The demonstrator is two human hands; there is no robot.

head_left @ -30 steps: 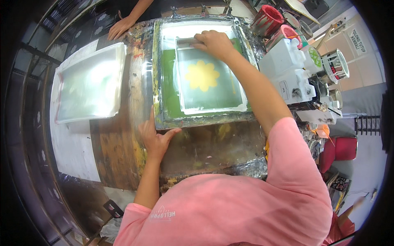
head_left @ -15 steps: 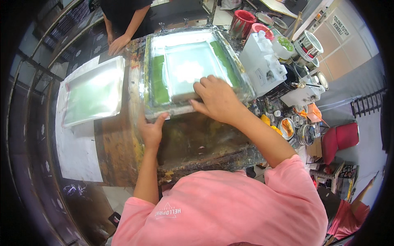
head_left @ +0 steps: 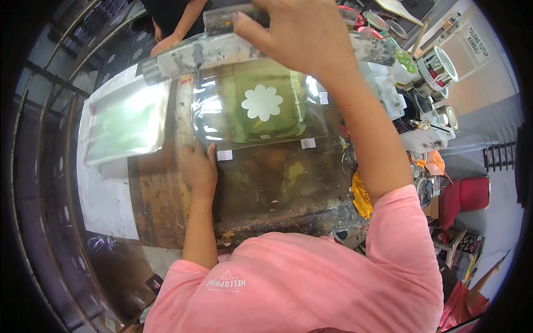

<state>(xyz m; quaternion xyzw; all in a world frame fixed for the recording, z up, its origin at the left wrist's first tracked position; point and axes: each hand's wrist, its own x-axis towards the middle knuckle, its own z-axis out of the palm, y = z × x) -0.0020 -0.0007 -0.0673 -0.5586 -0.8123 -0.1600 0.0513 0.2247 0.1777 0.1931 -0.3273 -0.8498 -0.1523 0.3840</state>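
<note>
Two hands busy: right hand (head_left: 300,33) grips raised screen frame (head_left: 222,53); left hand (head_left: 197,169) flat beside flower-printed film (head_left: 261,105). We'd lift slowly, pinning film.

One white flower print (head_left: 262,102) shows on one clear plastic sheet (head_left: 261,114), fixed by three small white tape tabs (head_left: 224,155). One raised screen frame (head_left: 266,50) and one second green-tinted sheet (head_left: 125,122) lie on one stained worktable (head_left: 161,205). Two hands of the wearer are in view, the left hand (head_left: 198,169) and the right hand (head_left: 294,33), plus one co-worker's hand (head_left: 164,44). Two red chairs (head_left: 469,194) stand at right.
</note>
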